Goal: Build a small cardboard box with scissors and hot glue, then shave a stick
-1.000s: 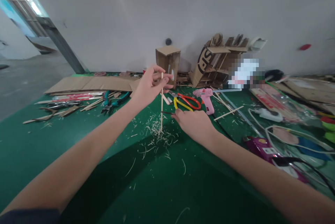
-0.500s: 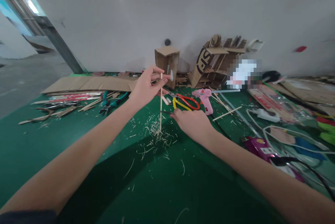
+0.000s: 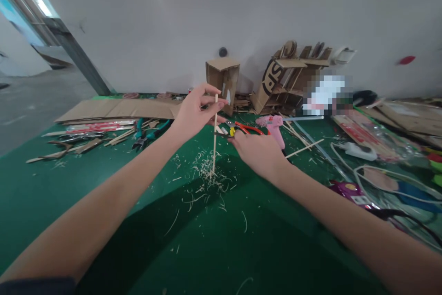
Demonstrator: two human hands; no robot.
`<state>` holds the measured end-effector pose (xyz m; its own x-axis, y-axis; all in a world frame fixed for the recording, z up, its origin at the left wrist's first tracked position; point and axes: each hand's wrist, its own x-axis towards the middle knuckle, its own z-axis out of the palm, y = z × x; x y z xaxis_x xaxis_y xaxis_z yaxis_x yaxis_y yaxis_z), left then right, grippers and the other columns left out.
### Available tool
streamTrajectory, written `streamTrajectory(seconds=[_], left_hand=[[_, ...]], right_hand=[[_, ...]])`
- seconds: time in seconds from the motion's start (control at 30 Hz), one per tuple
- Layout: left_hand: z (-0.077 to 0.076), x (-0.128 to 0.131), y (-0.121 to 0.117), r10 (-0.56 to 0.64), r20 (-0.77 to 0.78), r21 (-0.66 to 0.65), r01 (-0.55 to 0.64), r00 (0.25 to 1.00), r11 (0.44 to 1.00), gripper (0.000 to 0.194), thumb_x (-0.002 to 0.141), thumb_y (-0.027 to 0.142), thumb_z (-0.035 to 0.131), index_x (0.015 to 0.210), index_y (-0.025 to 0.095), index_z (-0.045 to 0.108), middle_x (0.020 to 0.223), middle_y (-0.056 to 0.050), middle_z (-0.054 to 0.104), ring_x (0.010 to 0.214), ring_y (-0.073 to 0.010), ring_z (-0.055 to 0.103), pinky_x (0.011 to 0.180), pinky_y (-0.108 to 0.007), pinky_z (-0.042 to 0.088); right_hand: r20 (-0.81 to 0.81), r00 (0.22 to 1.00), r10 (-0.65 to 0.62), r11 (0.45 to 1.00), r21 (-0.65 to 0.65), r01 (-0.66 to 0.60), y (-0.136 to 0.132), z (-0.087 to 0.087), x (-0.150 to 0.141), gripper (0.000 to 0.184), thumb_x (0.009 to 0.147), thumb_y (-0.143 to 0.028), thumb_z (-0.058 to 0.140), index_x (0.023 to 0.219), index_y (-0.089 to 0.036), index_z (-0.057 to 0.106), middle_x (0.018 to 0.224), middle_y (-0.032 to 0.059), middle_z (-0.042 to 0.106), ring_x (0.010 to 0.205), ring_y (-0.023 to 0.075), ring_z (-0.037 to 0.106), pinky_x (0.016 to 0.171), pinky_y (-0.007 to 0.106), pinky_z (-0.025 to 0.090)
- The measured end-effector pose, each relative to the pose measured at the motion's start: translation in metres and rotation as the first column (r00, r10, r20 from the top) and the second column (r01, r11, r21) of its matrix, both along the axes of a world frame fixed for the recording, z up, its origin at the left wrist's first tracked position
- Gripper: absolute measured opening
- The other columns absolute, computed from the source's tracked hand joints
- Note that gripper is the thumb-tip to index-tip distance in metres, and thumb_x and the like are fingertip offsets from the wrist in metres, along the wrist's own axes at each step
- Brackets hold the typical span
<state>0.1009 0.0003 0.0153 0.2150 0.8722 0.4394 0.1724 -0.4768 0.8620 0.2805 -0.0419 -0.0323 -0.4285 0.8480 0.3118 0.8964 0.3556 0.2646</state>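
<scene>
My left hand [image 3: 196,110] pinches a thin wooden stick [image 3: 214,147] near its top between thumb and fingers. The stick stands almost upright, its lower end among pale curled shavings [image 3: 211,176] on the green table. My right hand [image 3: 258,150] is closed around a small knife [image 3: 223,135], whose handle is mostly hidden in the fist. Its thin dark blade points left and meets the stick around mid-length. Just behind my right hand lie pliers [image 3: 249,127] with red and yellow handles, partly covered by it.
A pink glue gun [image 3: 274,128] lies beyond my right hand. Cardboard structures [image 3: 223,81] stand against the wall. Teal-handled pliers [image 3: 147,136], loose sticks and a cardboard strip [image 3: 117,110] are on the left. Cables, a purple device [image 3: 348,190] and packets crowd the right.
My right hand has moved up along the stick with the knife, covering more of the pliers. My left hand keeps its pinch on the stick. The view has shifted slightly.
</scene>
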Motion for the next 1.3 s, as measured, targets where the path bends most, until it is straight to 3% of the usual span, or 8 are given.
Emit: streamTrajectory(seconds=[0.2, 0.43, 0.57, 0.73, 0.93, 1.0, 1.17, 1.3], left_hand=[[0.003, 0.0, -0.003, -0.003, 0.003, -0.011, 0.003, 1.0, 1.0, 0.021, 0.088, 0.028, 0.059, 0.103, 0.022, 0.045, 0.104, -0.007, 0.068, 0.063, -0.0126, 0.07, 0.055, -0.024, 0.059], [0.002, 0.0, -0.003, -0.03, 0.004, -0.003, 0.03, 1.0, 1.0, 0.022, 0.089, 0.028, 0.058, 0.106, 0.021, 0.045, 0.11, -0.01, 0.067, 0.065, -0.0131, 0.07, 0.058, -0.026, 0.059], [0.001, -0.001, -0.002, -0.038, 0.017, -0.003, 0.038, 0.999, 0.999, 0.02, 0.09, 0.025, 0.056, 0.105, 0.021, 0.043, 0.112, -0.009, 0.068, 0.064, -0.0113, 0.07, 0.057, -0.023, 0.059], [0.001, -0.002, -0.002, -0.076, 0.03, -0.012, 0.076, 0.997, 0.997, 0.02, 0.09, 0.026, 0.055, 0.104, 0.021, 0.042, 0.114, -0.009, 0.068, 0.064, -0.0108, 0.07, 0.061, -0.024, 0.06], [-0.001, -0.001, -0.002, -0.11, 0.032, 0.012, 0.11, 0.993, 0.994, 0.018, 0.091, 0.024, 0.053, 0.105, 0.021, 0.042, 0.114, -0.008, 0.068, 0.064, -0.0112, 0.07, 0.063, -0.025, 0.061], [-0.002, -0.002, 0.0, -0.114, 0.037, 0.017, 0.113, 0.993, 0.993, 0.019, 0.091, 0.024, 0.054, 0.105, 0.021, 0.042, 0.114, -0.009, 0.067, 0.065, -0.0118, 0.071, 0.064, -0.026, 0.061], [-0.005, -0.004, 0.005, -0.116, 0.036, 0.001, 0.116, 0.993, 0.993, 0.023, 0.09, 0.026, 0.055, 0.108, 0.021, 0.041, 0.116, -0.01, 0.067, 0.069, -0.0133, 0.071, 0.063, -0.026, 0.061], [-0.004, -0.002, 0.004, -0.129, 0.044, -0.001, 0.129, 0.991, 0.992, 0.023, 0.091, 0.025, 0.054, 0.108, 0.021, 0.039, 0.116, -0.01, 0.067, 0.067, -0.0121, 0.071, 0.064, -0.027, 0.061]], right_hand=[[0.04, 0.988, 0.147, 0.981, -0.13, -0.141, -0.013, -0.022, 0.002, 0.039, 0.099, -0.039, 0.031, 0.093, -0.016, 0.063, 0.057, 0.0052, 0.063, 0.046, 0.0153, 0.054, 0.048, 0.028, 0.015], [-0.018, 0.999, 0.032, 0.999, 0.01, -0.032, 0.003, -0.002, 0.002, 0.046, 0.1, -0.04, 0.025, 0.095, -0.014, 0.063, 0.06, 0.0077, 0.064, 0.047, 0.0157, 0.054, 0.048, 0.028, 0.014], [-0.004, 0.998, 0.062, 0.998, -0.033, -0.062, -0.003, -0.014, 0.002, 0.044, 0.1, -0.039, 0.027, 0.096, -0.014, 0.063, 0.059, 0.0066, 0.064, 0.047, 0.0157, 0.056, 0.047, 0.028, 0.014], [0.054, 0.98, 0.19, 0.972, -0.154, -0.18, -0.015, -0.027, 0.005, 0.039, 0.099, -0.04, 0.034, 0.094, -0.016, 0.064, 0.057, 0.0052, 0.064, 0.046, 0.0152, 0.055, 0.047, 0.029, 0.015], [-0.017, 0.999, 0.032, 0.999, 0.01, -0.032, -0.003, -0.004, 0.0, 0.045, 0.101, -0.039, 0.026, 0.096, -0.015, 0.063, 0.062, 0.0066, 0.065, 0.048, 0.0152, 0.055, 0.047, 0.029, 0.014], [-0.014, 0.999, 0.043, 0.999, 0.023, -0.043, -0.002, -0.007, 0.0, 0.045, 0.101, -0.039, 0.026, 0.097, -0.014, 0.063, 0.063, 0.007, 0.065, 0.048, 0.015, 0.055, 0.047, 0.029, 0.014], [0.043, 0.99, 0.137, 0.987, -0.088, -0.133, -0.012, -0.029, 0.002, 0.039, 0.099, -0.04, 0.033, 0.09, -0.016, 0.063, 0.056, 0.0045, 0.063, 0.045, 0.0148, 0.054, 0.047, 0.03, 0.012], [0.016, 0.996, 0.086, 0.996, -0.031, -0.085, -0.009, -0.019, 0.002, 0.044, 0.1, -0.04, 0.027, 0.091, -0.016, 0.063, 0.059, 0.0056, 0.065, 0.046, 0.0148, 0.054, 0.047, 0.029, 0.013]])
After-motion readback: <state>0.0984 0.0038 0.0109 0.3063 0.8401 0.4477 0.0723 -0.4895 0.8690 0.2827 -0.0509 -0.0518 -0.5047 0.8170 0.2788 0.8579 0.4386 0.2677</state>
